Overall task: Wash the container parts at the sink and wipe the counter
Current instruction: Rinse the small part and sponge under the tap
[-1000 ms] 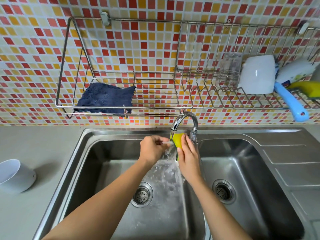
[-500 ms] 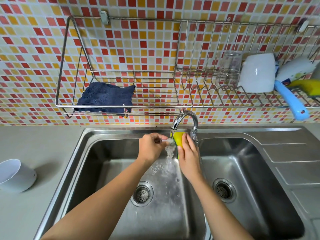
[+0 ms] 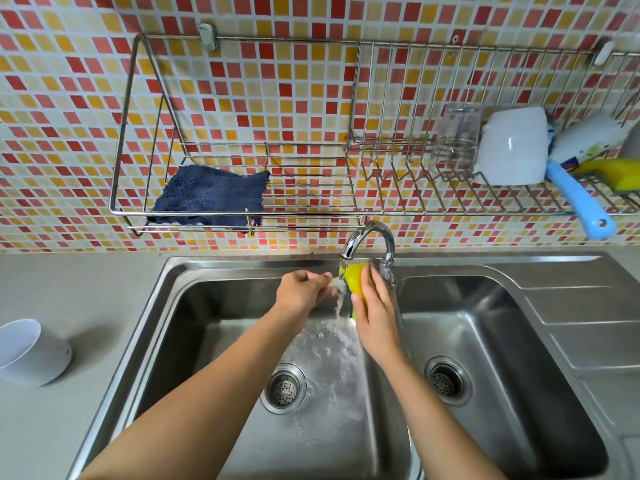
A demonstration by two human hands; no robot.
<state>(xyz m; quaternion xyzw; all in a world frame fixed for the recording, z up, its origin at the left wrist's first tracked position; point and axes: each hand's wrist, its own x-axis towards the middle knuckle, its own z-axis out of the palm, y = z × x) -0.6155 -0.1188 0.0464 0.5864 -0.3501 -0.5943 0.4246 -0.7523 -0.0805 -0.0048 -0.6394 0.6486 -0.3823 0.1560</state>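
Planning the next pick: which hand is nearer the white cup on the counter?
Left. The left hand, pinching a small part under the tap, is right of the cup; the right hand, gripping the sponge, is farther right.

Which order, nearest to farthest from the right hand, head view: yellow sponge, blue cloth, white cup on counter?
1. yellow sponge, gripped by the right hand
2. blue cloth, on the wall rack, upper left
3. white cup, on the counter, far left
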